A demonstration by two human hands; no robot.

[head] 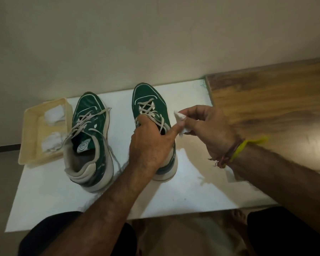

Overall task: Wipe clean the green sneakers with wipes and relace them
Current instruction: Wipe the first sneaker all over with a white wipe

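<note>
Two green sneakers with pale laces stand toes-away on a white table (174, 196). The left sneaker (88, 137) stands free, its laces loose and trailing over its sides. My left hand (150, 145) grips the right sneaker (148, 97) at its opening and tongue, covering most of the heel half. My right hand (205, 128) hovers just right of that shoe, pinching a crumpled white wipe (180, 120) between thumb and fingers. The wipe sits close to the shoe's right side; contact is unclear.
A cream plastic tray (32, 143) at the table's left edge holds crumpled white wipes (53, 115), next to the left sneaker. A wooden surface (275, 97) adjoins the table at the right. My knees and bare feet show below the front edge.
</note>
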